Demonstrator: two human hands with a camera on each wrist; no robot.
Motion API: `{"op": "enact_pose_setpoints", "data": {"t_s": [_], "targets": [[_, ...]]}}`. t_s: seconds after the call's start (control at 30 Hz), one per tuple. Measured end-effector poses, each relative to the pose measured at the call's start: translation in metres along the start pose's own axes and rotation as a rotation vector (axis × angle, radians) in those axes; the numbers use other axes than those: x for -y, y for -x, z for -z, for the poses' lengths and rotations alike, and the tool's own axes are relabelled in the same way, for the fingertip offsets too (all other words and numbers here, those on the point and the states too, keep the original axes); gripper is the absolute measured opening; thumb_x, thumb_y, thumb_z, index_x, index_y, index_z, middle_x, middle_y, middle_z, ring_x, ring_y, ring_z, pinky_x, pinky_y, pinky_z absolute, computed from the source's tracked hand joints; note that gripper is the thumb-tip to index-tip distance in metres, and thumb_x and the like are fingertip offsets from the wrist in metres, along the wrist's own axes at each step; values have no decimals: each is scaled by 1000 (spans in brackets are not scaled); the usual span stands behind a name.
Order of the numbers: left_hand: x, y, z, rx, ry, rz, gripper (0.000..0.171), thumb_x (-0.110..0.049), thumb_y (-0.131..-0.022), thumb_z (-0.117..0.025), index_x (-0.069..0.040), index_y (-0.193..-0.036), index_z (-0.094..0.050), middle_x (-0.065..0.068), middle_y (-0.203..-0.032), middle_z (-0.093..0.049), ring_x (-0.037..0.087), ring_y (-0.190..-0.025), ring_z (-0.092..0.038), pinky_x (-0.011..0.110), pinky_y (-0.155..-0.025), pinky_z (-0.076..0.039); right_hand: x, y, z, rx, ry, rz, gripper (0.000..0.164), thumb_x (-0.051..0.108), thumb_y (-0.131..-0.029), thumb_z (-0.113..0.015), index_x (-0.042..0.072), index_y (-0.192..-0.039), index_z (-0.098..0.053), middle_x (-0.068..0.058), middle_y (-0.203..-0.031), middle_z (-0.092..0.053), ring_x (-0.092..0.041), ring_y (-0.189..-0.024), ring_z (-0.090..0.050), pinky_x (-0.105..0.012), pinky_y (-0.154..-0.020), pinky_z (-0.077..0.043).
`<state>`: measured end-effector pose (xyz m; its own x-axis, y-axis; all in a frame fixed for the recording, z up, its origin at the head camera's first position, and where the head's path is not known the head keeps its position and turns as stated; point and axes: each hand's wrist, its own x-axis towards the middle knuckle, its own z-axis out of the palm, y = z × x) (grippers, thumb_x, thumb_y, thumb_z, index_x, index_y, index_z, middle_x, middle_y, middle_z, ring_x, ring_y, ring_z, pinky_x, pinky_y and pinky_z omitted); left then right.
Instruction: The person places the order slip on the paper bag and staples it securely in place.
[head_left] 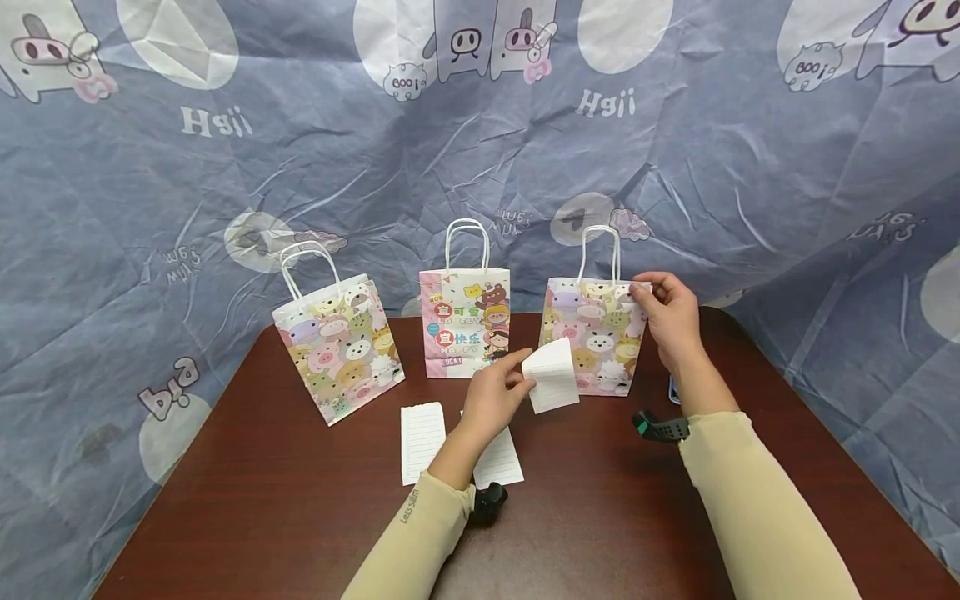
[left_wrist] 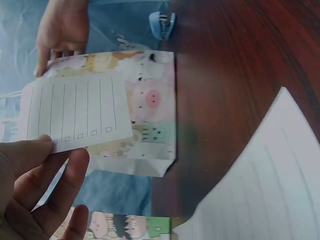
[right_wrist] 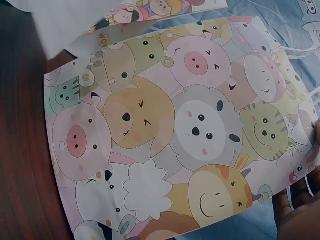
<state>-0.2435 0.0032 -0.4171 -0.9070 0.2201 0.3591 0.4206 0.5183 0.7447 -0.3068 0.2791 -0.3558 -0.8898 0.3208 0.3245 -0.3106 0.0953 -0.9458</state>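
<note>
My left hand (head_left: 491, 396) pinches a small lined paper sheet (head_left: 553, 379) by its edge, thumb on top, in front of the right animal-print paper bag (head_left: 600, 333). In the left wrist view the sheet (left_wrist: 75, 110) shows ruled lines and a row of little boxes. At the bag's upper right edge, my right hand (head_left: 669, 317) grips the rim with thumb and fingers. The bag's printed side (right_wrist: 175, 120) fills most of the right wrist view, and the right hand's fingers are partly hidden there. Two more lined sheets, a left one (head_left: 422, 442) and a right one (head_left: 502, 460), lie by my left forearm.
A pink-and-white paper bag (head_left: 465, 325) stands at the middle back, and another animal-print bag (head_left: 341, 350) stands turned at the left. A small blue stapler-like object (left_wrist: 162, 25) lies beyond the right bag. Behind the brown table (head_left: 285, 517) hangs a blue printed cloth (head_left: 420, 150).
</note>
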Motion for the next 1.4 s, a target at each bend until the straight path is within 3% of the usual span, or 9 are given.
{"op": "enact_pose_setpoints", "data": {"t_s": [0.23, 0.37, 0.53, 0.7, 0.97, 1.2, 1.4], "targets": [[-7, 0, 3, -30, -12, -57, 47, -17, -89, -76, -16, -135, -64, 0, -85, -78, 0, -59, -53, 17, -54, -38, 0, 8, 1, -2, -35, 45, 9, 7, -92, -71, 9, -100, -68, 11, -73, -63, -3, -64, -51, -17, -56, -39], [-10, 0, 4, -30, -16, -72, 49, -17, -89, -76, -19, -136, -63, -2, -82, -78, 0, -57, -51, 17, -53, -37, 0, 13, 2, 56, -21, 72, 16, 7, -93, -69, 5, -109, -67, 11, -78, -66, -3, -68, -56, -16, -57, -44], [-14, 1, 7, -28, -13, -98, 53, -16, -90, -75, -22, -140, -59, -3, -81, -77, -1, -54, -49, 17, -51, -35, 2, 22, 3, 122, 164, 105, 30, 16, -99, -63, 3, -126, -64, 13, -85, -64, -3, -72, -59, -17, -59, -50], [-17, 4, 5, -46, -27, -136, 57, -15, -90, -75, -22, -143, -56, -2, -83, -78, -1, -54, -49, 17, -51, -35, 14, 36, 1, 142, 368, 162, 31, 19, -103, -56, 4, -128, -65, 14, -94, -60, -3, -76, -57, -16, -63, -48], [-26, 0, 0, -103, -127, -250, 57, -17, -90, -75, -21, -143, -55, -2, -84, -79, 4, -53, -55, 20, -55, -38, 11, 39, 6, 126, 437, 395, 25, 7, -101, -54, 3, -120, -70, -14, -116, -65, 6, -95, -49, -9, -78, -38], [-38, -13, 0, -148, -245, -269, 56, -24, -91, -74, -28, -144, -54, -7, -88, -79, 5, -51, -55, 18, -44, -29, 13, 37, -2, 117, 480, 499, 23, -4, -97, -53, -1, -110, -72, -15, -115, -67, 11, -99, -49, -8, -83, -36], [-47, -24, -4, -173, -364, -270, 56, -27, -92, -73, -32, -145, -53, -10, -93, -79, 7, -60, -67, 18, -43, -31, 16, 39, -4, 127, 545, 493, 23, 5, -100, -50, 1, -110, -71, -13, -109, -69, 0, -95, -54, -11, -82, -37]]}}
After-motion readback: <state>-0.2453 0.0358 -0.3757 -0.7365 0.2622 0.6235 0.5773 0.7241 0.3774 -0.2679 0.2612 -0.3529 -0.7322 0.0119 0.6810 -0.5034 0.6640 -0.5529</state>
